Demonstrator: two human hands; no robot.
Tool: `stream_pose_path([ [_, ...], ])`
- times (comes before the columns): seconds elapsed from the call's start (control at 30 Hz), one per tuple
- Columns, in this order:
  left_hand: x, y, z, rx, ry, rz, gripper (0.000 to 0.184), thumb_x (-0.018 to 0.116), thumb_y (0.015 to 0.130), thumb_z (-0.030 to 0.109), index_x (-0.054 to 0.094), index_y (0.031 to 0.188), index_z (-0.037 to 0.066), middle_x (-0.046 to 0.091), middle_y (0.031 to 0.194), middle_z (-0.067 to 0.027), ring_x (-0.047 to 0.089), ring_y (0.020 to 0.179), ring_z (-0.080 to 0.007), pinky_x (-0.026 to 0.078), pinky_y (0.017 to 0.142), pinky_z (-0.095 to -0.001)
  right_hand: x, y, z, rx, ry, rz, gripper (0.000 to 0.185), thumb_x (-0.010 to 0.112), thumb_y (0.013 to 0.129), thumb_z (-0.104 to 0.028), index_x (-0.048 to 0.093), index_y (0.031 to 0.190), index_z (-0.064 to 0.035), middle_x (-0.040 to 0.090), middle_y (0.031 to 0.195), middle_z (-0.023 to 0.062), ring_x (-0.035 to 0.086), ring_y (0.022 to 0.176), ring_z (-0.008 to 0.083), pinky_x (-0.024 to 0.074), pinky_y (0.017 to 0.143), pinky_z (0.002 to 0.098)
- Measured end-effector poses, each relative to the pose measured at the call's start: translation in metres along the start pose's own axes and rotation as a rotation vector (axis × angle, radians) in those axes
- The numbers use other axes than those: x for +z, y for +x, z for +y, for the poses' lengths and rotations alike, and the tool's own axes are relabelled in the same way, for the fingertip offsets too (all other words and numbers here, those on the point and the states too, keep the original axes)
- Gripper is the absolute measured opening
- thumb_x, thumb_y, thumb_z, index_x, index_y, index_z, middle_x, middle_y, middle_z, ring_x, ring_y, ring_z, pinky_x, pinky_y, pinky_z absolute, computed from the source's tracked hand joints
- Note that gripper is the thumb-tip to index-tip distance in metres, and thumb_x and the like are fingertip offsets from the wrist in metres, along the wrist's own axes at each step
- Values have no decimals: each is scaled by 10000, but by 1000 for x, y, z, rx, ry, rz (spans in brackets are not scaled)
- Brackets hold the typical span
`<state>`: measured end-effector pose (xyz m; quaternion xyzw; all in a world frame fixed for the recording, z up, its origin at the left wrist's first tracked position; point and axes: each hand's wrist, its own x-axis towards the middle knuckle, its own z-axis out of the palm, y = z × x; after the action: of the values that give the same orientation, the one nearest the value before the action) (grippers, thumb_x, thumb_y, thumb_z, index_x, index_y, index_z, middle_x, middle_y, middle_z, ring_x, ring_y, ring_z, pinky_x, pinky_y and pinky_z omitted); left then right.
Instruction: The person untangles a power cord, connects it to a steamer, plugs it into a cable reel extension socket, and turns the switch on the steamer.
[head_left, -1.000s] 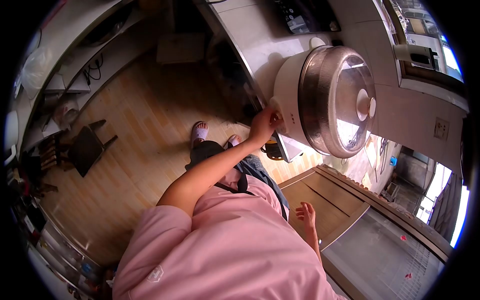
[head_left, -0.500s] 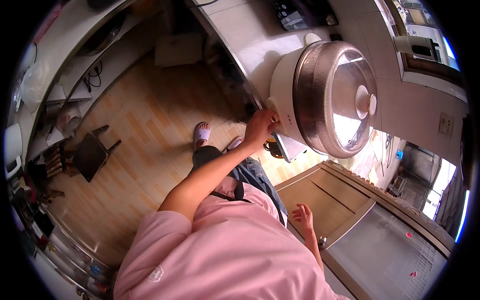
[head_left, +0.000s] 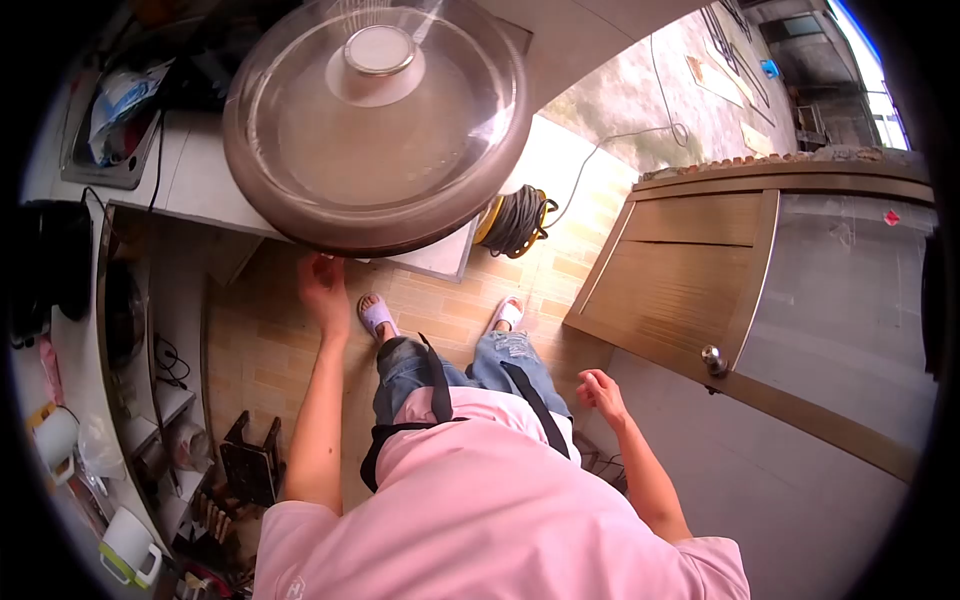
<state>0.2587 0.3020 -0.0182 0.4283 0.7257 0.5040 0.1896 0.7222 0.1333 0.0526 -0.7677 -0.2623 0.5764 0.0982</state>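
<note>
A large electric cooking pot with a clear domed lid (head_left: pixel 330 130) and a pale round lid knob (head_left: pixel 380 50) stands at the counter edge, with haze under the lid. My left hand (head_left: pixel 323 295) reaches up to the pot's front, just under the lid's rim. Its fingers are bent together at a small white part; the rim partly hides the fingertips, so I cannot make out what they grip. Hanging at my right side, beside the door, my right hand (head_left: pixel 603 395) has loosely bent fingers and holds nothing.
A yellow cable reel (head_left: pixel 515 220) sits on the floor past the counter. To the right is a wooden door (head_left: pixel 690 270) with a round metal knob (head_left: pixel 713 358). A dark stool (head_left: pixel 252 458) and cluttered shelves (head_left: pixel 175 405) are on the left. A sink (head_left: pixel 110 172) holds a bag.
My view has swung to the right, bringing the pot to the upper left and more of the door into sight. My left hand stays at the pot's front. My right fingers are more bent.
</note>
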Motion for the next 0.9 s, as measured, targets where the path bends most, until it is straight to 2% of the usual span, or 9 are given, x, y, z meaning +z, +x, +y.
stream_pose_path([
  [0.07, 2, -2, -5, 88, 78, -4, 172, 624, 786, 45, 512, 911, 8, 490, 754, -69, 490, 689, -177, 421, 665, -301, -25, 7, 22, 16, 64, 13, 286, 438, 921, -311, 541, 1030, -67, 601, 777, 41, 529, 624, 87, 429, 550, 223],
  [0.1, 1, -3, -24, 63, 116, 7, 224, 596, 825, 57, 528, 1031, 2, 522, 913, -73, 511, 765, -136, 427, 715, -267, -35, 15, 41, 41, 110, 20, 285, 436, 922, -310, 540, 1030, -68, 603, 775, 42, 530, 622, 87, 429, 549, 223],
  [0.17, 4, -4, -23, 73, 42, -26, 321, 530, 870, 52, 442, 1169, -28, 491, 1159, -106, 496, 1031, -181, 382, 867, -294, -68, 38, 81, 81, 184, 25, 283, 433, 924, -308, 540, 1032, -70, 606, 770, 43, 530, 617, 88, 428, 546, 224],
  [0.23, -3, -5, -27, -8, 28, -104, 411, 478, 898, 68, 312, 1257, -45, 466, 1205, -160, 456, 1108, -221, 314, 962, -317, -108, 52, 85, 27, 235, 42, 285, 430, 924, -312, 549, 1016, -69, 611, 760, 40, 534, 610, 87, 434, 545, 226],
  [0.37, 9, -51, -8, -512, 183, 186, 468, 482, 895, 329, 317, 1239, 59, 487, 1011, -57, 473, 775, -140, 390, 629, -257, -181, 96, 33, -209, 259, 195, 264, 445, 905, -271, 591, 983, -65, 628, 744, 34, 554, 605, 76, 442, 532, 224],
  [0.47, -1, -101, -78, -738, 405, -295, 244, 563, 839, 181, 495, 1018, 29, 532, 791, -38, 479, 583, -130, 416, 536, -241, -229, 135, -22, -327, 298, 200, 271, 441, 911, -279, 586, 1003, -69, 626, 744, 34, 553, 618, 73, 443, 541, 220],
  [0.57, 72, -157, -54, -733, 584, -846, 288, 596, 789, 158, 514, 1038, 40, 589, 732, -55, 562, 619, -128, 432, 520, -256, -272, 175, -50, -409, 407, 147, 290, 425, 922, -285, 572, 1025, -58, 620, 757, 38, 546, 623, 74, 444, 548, 217],
  [0.7, 222, -155, 24, -771, 303, -997, 301, 568, 814, 161, 499, 1082, 42, 592, 799, -44, 569, 671, -113, 427, 530, -237, -326, 200, -98, -405, 793, -20, 404, 352, 943, -362, 520, 1097, -29, 613, 829, 63, 547, 672, 87, 456, 598, 214],
  [0.9, 455, -58, 115, -439, 366, -1220, 276, 573, 814, 156, 532, 1051, 22, 590, 792, -56, 576, 699, -134, 472, 664, -269, -451, 282, -212, -637, 1449, -214, 527, 309, 924, -467, 455, 1175, -27, 592, 959, 130, 560, 826, 167, 480, 716, 276],
])
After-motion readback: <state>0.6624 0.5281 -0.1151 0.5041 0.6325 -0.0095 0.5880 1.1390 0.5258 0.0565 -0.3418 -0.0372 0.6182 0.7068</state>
